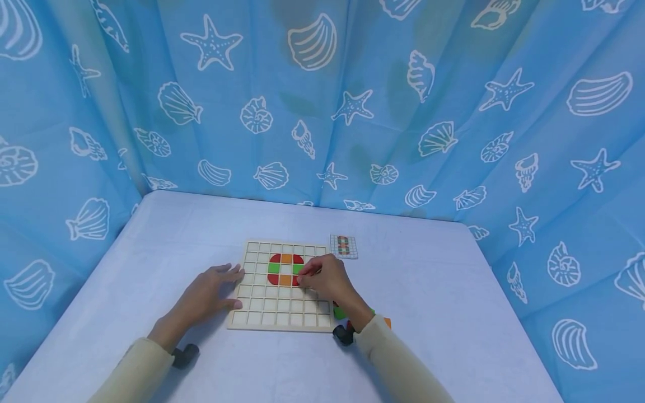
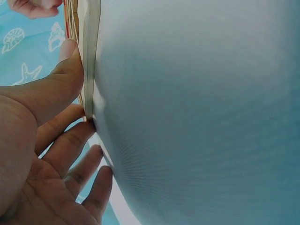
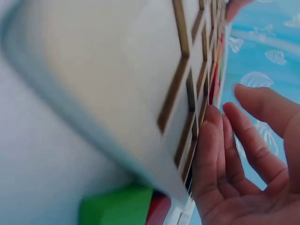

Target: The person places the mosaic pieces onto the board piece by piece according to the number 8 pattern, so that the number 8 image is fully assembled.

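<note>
A light wooden board with a raised square grid lies on the table. Red, green and orange tiles form a ring on it, with rounded red tiles at the corners, a green tile on the left side and an orange tile at the bottom. My left hand touches the board's left edge with its fingers spread. Over the ring's right side is my right hand, fingertips by the lower right red tile. In the right wrist view, its thumb stands apart from the fingers, with nothing visible between them.
A small printed card with a coloured pattern lies beyond the board's upper right corner. Loose pieces, among them a green block and a red one, lie by the lower right edge, partly behind my right wrist. A blue shell-patterned curtain surrounds the table.
</note>
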Demonstrator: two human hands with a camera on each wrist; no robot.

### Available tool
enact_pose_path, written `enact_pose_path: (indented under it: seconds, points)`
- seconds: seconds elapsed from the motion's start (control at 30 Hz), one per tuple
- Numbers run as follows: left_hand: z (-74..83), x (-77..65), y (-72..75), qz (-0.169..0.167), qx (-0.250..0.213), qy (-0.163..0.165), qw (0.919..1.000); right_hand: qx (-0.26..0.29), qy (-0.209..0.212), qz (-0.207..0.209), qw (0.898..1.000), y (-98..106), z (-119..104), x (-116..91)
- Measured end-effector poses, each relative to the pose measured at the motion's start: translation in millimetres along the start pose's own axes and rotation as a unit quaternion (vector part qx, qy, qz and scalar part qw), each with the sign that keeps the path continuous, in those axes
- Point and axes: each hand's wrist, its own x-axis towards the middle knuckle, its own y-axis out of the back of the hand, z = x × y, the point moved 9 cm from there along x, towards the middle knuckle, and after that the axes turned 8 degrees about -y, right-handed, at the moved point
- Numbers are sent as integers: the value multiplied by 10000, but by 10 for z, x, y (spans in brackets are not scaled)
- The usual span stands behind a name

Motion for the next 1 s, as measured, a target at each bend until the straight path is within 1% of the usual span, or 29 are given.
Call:
enact_pose_path:
  seconds: [0.07,0.23,0.33,0.4,0.53,0.8,1.0]
  points:
    - [-1,2,-6,2,14,-21,10000,232,-46,-58,9997,47,56,1]
    - [14,10,5,17,74,-43,10000,585,-46,-10,9983,230,143,-32]
    - [13,15,14,6,89,5,10000,673,-54,63,9977,349,181,-83]
    - [5,14,11,-23,80,39,10000,686,-147,117,9975,419,228,-121]
    - [-1,9,2,-76,47,73,9999,577,-327,152,9977,504,356,-178]
    - [-2,10,-2,-106,8,143,9998,361,-788,-109,9962,517,629,-264]
    - [7,10,-8,-121,47,153,9998,-252,-749,-254,9965,488,659,-331]
